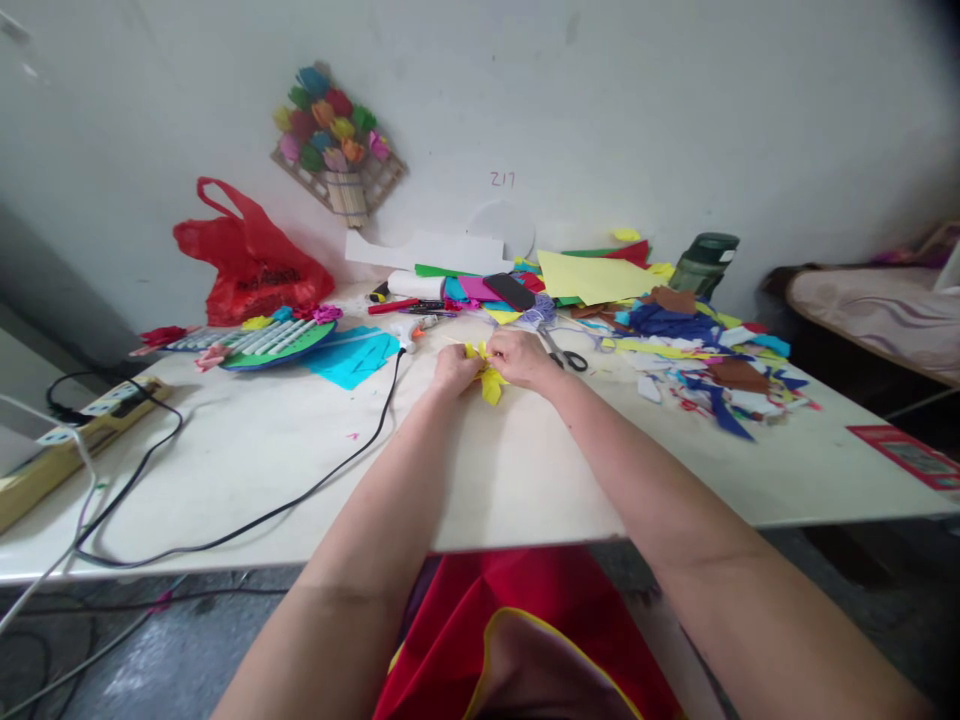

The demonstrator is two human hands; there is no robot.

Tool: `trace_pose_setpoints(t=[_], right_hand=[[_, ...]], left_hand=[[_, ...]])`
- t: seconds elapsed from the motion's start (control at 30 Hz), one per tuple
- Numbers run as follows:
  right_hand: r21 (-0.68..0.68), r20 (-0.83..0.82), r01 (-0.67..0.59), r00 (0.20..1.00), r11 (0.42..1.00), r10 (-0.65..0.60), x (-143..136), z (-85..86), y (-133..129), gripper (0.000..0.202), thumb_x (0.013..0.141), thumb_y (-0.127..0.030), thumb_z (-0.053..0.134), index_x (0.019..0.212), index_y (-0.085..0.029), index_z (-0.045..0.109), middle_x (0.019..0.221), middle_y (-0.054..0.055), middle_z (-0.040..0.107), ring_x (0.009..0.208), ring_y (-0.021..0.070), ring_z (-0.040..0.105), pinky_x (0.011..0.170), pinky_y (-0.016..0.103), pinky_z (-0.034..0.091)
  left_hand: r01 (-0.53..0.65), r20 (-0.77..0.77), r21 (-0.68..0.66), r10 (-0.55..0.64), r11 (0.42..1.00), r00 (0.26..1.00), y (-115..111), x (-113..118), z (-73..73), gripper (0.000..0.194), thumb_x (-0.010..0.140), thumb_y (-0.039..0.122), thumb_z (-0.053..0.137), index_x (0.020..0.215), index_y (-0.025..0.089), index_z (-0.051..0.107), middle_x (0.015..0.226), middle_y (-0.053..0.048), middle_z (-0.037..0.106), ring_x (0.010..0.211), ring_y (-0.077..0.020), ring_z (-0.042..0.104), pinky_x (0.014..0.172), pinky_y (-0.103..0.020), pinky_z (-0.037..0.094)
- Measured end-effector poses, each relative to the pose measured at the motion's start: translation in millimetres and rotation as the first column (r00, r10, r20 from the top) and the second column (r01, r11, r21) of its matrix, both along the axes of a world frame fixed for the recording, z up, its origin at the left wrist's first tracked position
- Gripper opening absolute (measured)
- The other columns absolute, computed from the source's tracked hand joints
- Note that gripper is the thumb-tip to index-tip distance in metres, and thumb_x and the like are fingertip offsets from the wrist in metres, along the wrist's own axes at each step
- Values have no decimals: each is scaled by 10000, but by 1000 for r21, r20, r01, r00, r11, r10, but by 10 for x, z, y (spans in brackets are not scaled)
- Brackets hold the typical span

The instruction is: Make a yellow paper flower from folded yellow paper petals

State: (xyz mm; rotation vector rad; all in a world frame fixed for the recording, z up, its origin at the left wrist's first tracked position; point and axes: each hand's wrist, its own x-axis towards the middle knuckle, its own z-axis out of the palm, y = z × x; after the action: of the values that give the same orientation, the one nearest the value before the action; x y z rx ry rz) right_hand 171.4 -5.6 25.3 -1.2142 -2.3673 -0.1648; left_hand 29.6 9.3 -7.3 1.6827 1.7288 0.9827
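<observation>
Above the middle of the white table (517, 480), both hands meet at a yellow crepe-like piece (492, 386) with petal-shaped ends hanging down. My left hand (456, 370) pinches its left side, and my right hand (517, 358) grips it from the right with curled fingers. Part of the yellow piece is hidden behind the fingers. Dark-handled scissors (571, 360) lie just right of my right hand. A white glue gun (406, 331) with an orange part rests to the left, beyond my left hand.
A black cord (330, 478) crosses the table's left side. Blue sheets (356, 358), a green board with pale rolls (277, 340) and a red bag (255, 255) stand left. Coloured scraps (739, 375) and a bottle (703, 265) are right. A phone (509, 291) lies behind.
</observation>
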Motion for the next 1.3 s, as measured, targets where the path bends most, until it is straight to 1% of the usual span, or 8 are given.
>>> trace_pose_setpoints(t=[0.1, 0.2, 0.33, 0.4, 0.47, 0.7, 1.03, 1.3], right_hand=[[-43, -48, 6, 999, 999, -8, 3, 5, 14, 103, 746, -149, 536, 692, -149, 625, 734, 60, 639, 730, 165, 549, 641, 260, 341], [-157, -212, 4, 977, 988, -38, 16, -20, 51, 105, 720, -151, 553, 616, -156, 562, 598, 15, 577, 621, 139, 530, 593, 244, 351], [-430, -447, -69, 883, 900, -146, 46, -83, 111, 135, 714, -140, 520, 589, -173, 479, 487, -42, 492, 462, 105, 494, 489, 216, 364], [-502, -497, -129, 852, 855, -163, 61, -101, 132, 99, 706, -127, 507, 621, -175, 489, 485, -52, 488, 441, 104, 499, 464, 210, 380], [-508, -508, -176, 852, 843, -129, 74, -101, 141, 71, 684, -103, 505, 670, -168, 532, 505, -56, 499, 453, 102, 509, 466, 205, 398], [-530, -457, -221, 888, 818, -56, 113, -35, 104, 267, 642, -54, 482, 829, -141, 651, 560, -46, 540, 478, 95, 509, 505, 211, 437], [-535, -517, -334, 856, 776, 12, 182, -112, 173, 112, 672, -88, 517, 720, -152, 595, 493, -62, 519, 469, 108, 550, 483, 213, 453], [-516, -554, -271, 829, 812, -76, 111, -75, 127, 129, 666, -71, 562, 594, -171, 524, 444, -64, 518, 445, 104, 551, 463, 203, 450]], left_hand=[[-29, 98, -38, 33, 999, 995, -5, 21, -5, 86, 687, 215, 580, 647, 141, 563, 579, -13, 564, 563, -128, 557, 523, -211, 406], [-51, 196, -86, 67, 995, 978, -24, 46, -2, 69, 698, 207, 566, 672, 145, 550, 547, 6, 530, 508, -121, 538, 501, -217, 414], [-47, 206, -90, 64, 995, 977, -62, 58, 23, 82, 682, 207, 581, 651, 152, 529, 543, 10, 522, 515, -122, 542, 497, -215, 427], [-37, 187, -84, 53, 996, 981, -72, 55, 35, 95, 677, 213, 583, 633, 156, 520, 545, 8, 522, 516, -125, 544, 492, -216, 428], [-28, 174, -80, 42, 996, 984, -71, 51, 39, 103, 674, 220, 587, 628, 157, 519, 554, 2, 533, 528, -130, 555, 496, -219, 432], [0, 177, -124, 22, 992, 984, -72, 67, 29, 114, 686, 245, 596, 662, 152, 534, 567, -6, 558, 548, -138, 579, 518, -226, 455], [55, 294, -167, -4, 984, 956, -187, 89, 112, 69, 695, 192, 570, 677, 147, 520, 552, 20, 520, 495, -112, 543, 522, -230, 463], [44, 337, -151, 10, 988, 941, -159, 80, 66, 50, 710, 188, 555, 705, 141, 541, 603, -8, 562, 521, -119, 565, 528, -229, 461]])
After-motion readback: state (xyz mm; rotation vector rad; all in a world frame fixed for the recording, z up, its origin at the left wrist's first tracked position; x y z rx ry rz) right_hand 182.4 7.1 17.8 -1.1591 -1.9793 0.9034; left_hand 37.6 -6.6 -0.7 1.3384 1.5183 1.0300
